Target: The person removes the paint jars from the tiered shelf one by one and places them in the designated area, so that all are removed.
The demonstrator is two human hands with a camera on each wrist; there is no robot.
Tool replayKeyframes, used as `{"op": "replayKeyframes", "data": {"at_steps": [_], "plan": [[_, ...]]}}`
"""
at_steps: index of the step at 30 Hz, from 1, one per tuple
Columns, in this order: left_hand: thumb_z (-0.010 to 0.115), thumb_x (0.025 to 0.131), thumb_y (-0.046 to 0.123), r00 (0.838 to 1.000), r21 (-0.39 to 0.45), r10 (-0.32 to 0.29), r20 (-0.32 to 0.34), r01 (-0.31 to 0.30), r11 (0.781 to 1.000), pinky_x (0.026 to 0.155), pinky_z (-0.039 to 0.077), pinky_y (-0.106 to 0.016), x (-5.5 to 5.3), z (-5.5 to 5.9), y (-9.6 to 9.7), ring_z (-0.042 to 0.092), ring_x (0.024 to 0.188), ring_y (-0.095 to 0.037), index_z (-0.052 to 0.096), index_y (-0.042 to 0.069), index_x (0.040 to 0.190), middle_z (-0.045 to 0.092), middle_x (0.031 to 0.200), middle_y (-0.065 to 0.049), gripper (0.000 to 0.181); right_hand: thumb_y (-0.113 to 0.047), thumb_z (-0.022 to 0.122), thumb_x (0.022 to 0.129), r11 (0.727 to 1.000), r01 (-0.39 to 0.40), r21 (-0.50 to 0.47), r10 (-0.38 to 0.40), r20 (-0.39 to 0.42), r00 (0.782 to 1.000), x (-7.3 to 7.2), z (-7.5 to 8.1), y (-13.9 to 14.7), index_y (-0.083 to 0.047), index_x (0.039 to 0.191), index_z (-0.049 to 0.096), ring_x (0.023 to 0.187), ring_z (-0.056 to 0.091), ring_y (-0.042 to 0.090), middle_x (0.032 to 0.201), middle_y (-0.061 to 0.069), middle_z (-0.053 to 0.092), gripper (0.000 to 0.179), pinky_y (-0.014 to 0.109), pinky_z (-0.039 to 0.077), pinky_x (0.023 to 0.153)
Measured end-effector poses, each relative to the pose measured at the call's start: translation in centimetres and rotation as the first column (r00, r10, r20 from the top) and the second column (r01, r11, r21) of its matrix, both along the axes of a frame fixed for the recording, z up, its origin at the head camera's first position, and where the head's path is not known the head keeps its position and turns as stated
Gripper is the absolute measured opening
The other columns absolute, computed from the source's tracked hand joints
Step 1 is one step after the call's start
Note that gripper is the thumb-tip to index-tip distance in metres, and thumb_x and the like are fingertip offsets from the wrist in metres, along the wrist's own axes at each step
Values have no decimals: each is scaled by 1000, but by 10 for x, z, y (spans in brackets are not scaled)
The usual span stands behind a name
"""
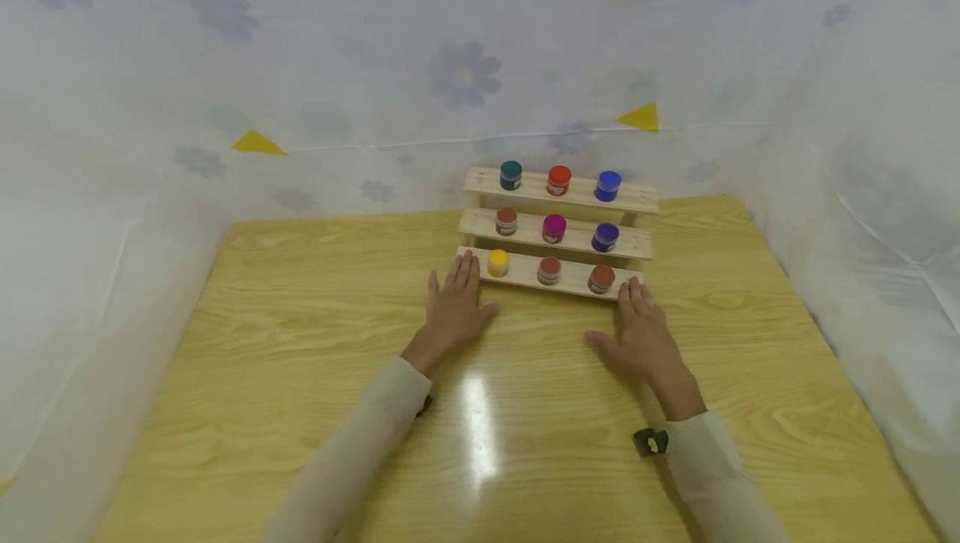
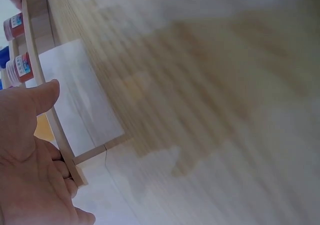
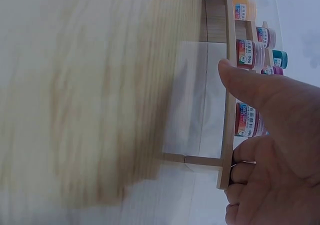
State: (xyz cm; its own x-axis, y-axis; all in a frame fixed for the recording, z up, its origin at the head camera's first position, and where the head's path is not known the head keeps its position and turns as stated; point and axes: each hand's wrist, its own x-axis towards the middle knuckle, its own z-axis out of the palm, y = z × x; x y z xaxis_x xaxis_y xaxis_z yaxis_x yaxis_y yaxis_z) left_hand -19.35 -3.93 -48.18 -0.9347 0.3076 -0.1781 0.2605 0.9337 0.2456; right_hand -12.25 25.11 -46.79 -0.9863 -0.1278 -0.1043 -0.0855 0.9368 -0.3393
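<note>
Thumbs spread wide, the left hand (image 1: pixel 457 308) and right hand (image 1: pixel 645 339) touch the pale wooden three-tier rack (image 1: pixel 579 236) at centre-right. This probably steadies it.

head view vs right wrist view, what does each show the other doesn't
Only the head view shows two yellow triangles and beige cloth sleeves. Only the right wrist view shows distinct lettering on the label of a round brown jar, and the wooden support beneath the pale front shelf. Both show the right hand at one end of the pale wooden three-tier rack and a round yellow jar.
</note>
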Motion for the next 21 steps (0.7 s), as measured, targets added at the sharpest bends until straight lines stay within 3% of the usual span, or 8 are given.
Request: {"op": "replayKeyframes", "data": {"at_steps": [21], "plan": [[47,94,52,996,45,-65,-67,69,997,118,7,-62,-2,-5,-4,0,149,-25,6,3,152,-3,160,-10,86,-52,57,89,997,74,9,-74,-12,997,3,-3,-6,8,148,8,145,5,43,156,26,1,97,59,12,118]]}}
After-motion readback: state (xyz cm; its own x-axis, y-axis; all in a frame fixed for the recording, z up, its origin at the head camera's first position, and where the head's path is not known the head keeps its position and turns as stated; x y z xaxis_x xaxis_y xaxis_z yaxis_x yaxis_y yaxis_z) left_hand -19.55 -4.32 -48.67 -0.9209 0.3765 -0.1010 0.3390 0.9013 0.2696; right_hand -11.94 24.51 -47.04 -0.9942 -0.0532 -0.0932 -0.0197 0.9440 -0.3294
